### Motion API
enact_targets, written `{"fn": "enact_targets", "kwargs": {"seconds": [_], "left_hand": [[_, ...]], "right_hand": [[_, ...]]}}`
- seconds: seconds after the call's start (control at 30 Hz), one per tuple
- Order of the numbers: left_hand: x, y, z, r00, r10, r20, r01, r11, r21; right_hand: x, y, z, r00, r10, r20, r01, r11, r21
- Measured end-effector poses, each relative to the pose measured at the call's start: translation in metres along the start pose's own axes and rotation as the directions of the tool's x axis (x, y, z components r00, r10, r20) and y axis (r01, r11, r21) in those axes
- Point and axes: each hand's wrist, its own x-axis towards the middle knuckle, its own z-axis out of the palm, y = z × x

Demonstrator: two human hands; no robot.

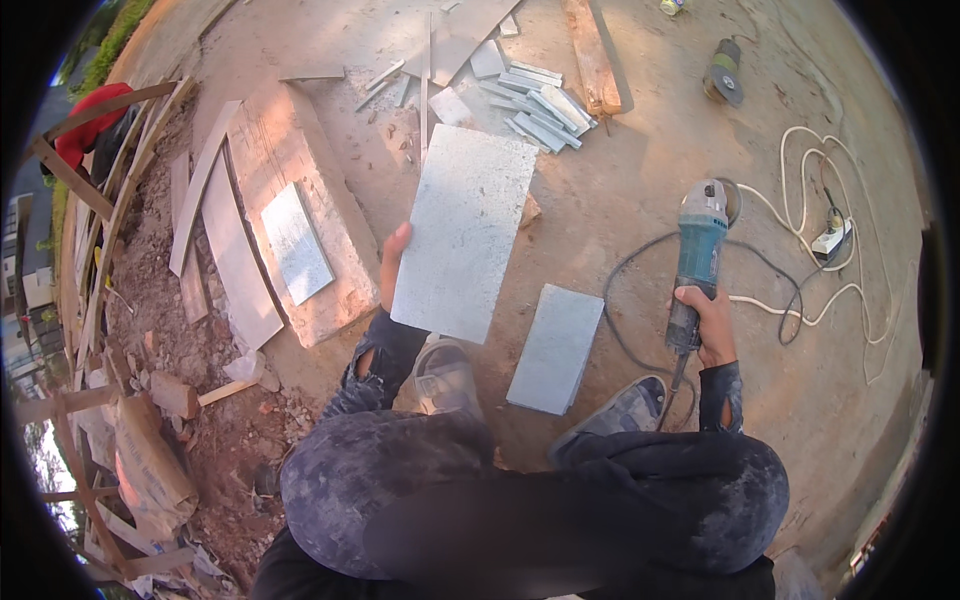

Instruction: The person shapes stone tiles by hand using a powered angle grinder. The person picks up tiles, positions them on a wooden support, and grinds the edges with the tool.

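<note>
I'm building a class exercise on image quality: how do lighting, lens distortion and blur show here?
Head view, lighting: bright patches and shade mottle the ground; head view, distortion: the wide pale board at left looks bowed; head view, blur: the dark trousers smear at bottom centre, while the grey slab in the left hand looks fairly crisp.

Daylight brightens the scene, laying warm sunlit patches on the concrete ground (665, 145). The wooden beam (592, 55) casts a shadow rightward. The grey stone slab (464, 235) looks sharp, the black trousers (520, 510) blurred at bottom centre. Near the dark circular rim, the timber fence (75, 180) bends.
</note>
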Motion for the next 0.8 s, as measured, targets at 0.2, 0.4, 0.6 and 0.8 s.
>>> {"fn": "enact_targets", "kwargs": {"seconds": [0.2,0.4,0.6,0.8], "left_hand": [[0.030,0.000,-0.042,0.995,-0.083,-0.061,0.097,0.947,0.305],[0.067,-0.017,-0.059,0.998,0.032,-0.045,-0.020,0.969,0.247],[0.086,-0.020,-0.074,0.998,0.029,-0.049,-0.020,0.985,0.172],[0.095,-0.020,-0.068,0.999,0.035,-0.022,-0.030,0.980,0.197]], "right_hand": [[0.002,0.001,0.005,1.000,-0.019,0.014,0.020,0.999,-0.026],[0.000,0.005,0.002,1.000,-0.023,-0.011,0.023,1.000,-0.017],[-0.001,0.004,0.001,1.000,-0.001,-0.016,0.000,0.999,-0.043],[0.000,0.003,0.005,1.000,0.007,-0.027,-0.008,1.000,-0.020]]}}
